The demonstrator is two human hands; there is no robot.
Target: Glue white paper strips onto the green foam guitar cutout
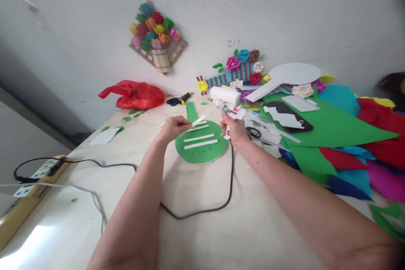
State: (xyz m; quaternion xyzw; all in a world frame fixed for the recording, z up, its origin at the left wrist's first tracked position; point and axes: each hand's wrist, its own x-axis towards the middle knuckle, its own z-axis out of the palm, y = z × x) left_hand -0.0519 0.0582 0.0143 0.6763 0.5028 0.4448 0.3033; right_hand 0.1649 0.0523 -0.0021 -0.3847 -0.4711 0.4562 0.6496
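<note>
My left hand (176,128) pinches a thin white strip (199,120) above a round green cutout (202,155) with a narrow neck pointing away from me. Across the cutout lie several parallel white strips, and a row of small dark dots runs below them. To the right of the cutout, my right hand (236,128) is wrapped round a white glue gun (230,132). Its nozzle side points up and left, and a black cord (232,173) trails from the handle over the table.
Scissors (253,132), a white roll (225,95), a black tablet-like slab (289,117) and coloured sheets (341,122) crowd the right. A red plastic bag (139,95) and a yellow-black cutter (185,98) lie at the back. A power strip (41,174) is at the left edge.
</note>
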